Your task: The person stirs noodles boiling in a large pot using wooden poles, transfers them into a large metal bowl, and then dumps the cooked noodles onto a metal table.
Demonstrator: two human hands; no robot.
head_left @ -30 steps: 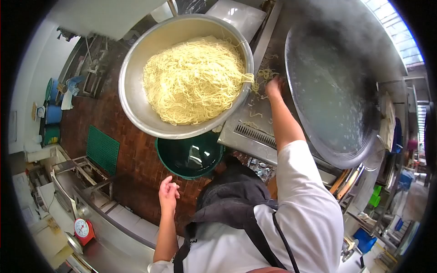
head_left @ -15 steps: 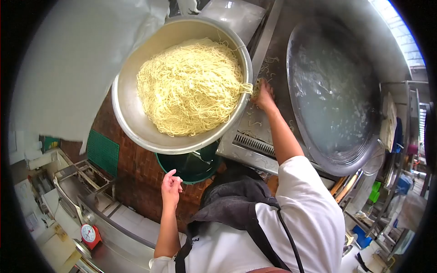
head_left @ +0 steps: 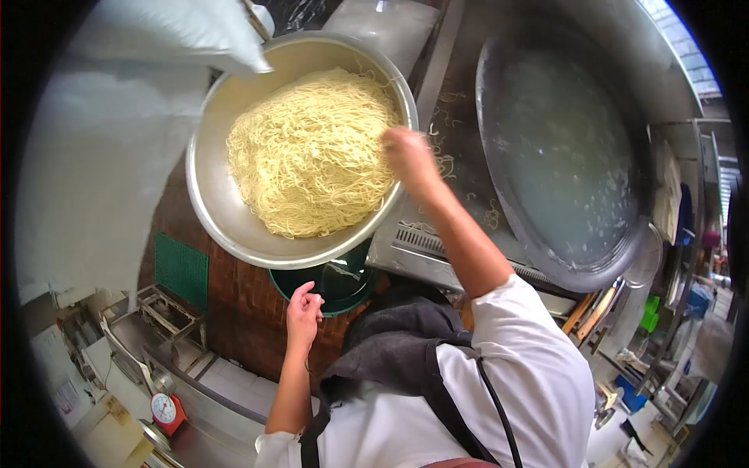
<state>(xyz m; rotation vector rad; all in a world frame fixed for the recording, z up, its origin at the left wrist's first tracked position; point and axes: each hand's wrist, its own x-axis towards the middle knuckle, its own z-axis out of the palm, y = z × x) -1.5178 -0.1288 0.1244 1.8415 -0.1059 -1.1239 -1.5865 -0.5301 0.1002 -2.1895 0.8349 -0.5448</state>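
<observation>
A wide metal bowl holds a large heap of pale yellow noodles. Over the bowl's right rim is my right hand, blurred by motion, its fingertips at the edge of the heap. Its fingers look curled, but the smear hides whether noodles are in them. Loose strands lie on the steel counter just right of that hand. Below the bowl, my left hand hangs in the air with its fingers loosely bent and apart, holding nothing. Behind it a dark green tub stands under the bowl.
On the right a large round vat of cloudy, steaming water is set into the steel counter. White cloth spreads at upper left. A red dial scale stands lower left, and a green mat lies on the brick floor.
My right hand has moved left from the counter onto the bowl's rim. Noodles that hung over the rim no longer show there. My left hand stays nearly in place; the cloth has shifted.
</observation>
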